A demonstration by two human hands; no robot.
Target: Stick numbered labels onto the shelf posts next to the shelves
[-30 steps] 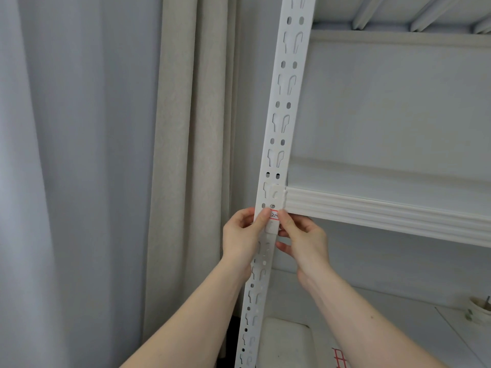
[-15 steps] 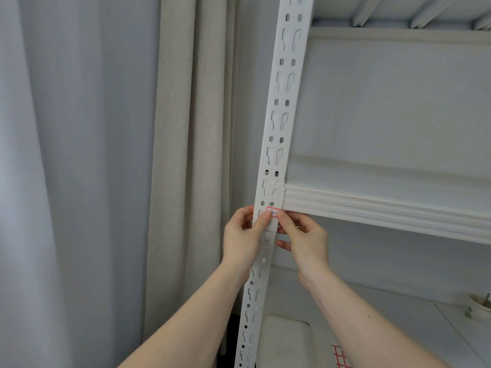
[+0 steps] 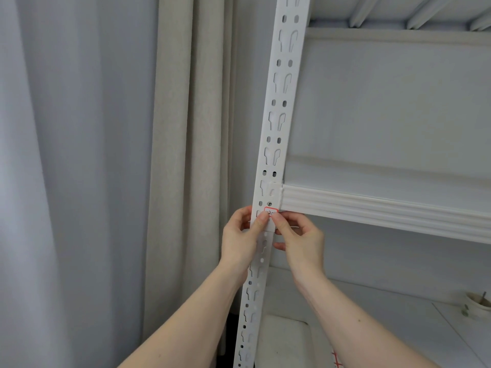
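Both hands have shifted slightly up the post (image 3: 276,134) since the earlier frames, bringing the label (image 3: 271,212) just under the shelf (image 3: 372,208) edge. Left hand (image 3: 240,240): thumb laid across the label's left part, pressing it to the post, other fingers curled behind the post. Right hand (image 3: 300,240): thumb and forefinger pinching the label's right edge. Label: white, red-bordered, handwritten number partly covered. Beige curtain (image 3: 186,155) hangs left of the post.

Backdrop: pale grey curtain (image 3: 66,155) at left, beige curtain (image 3: 186,155) beside it; grey wall (image 3: 385,107) behind; soft, even light; small white bowl (image 3: 479,305) lower right
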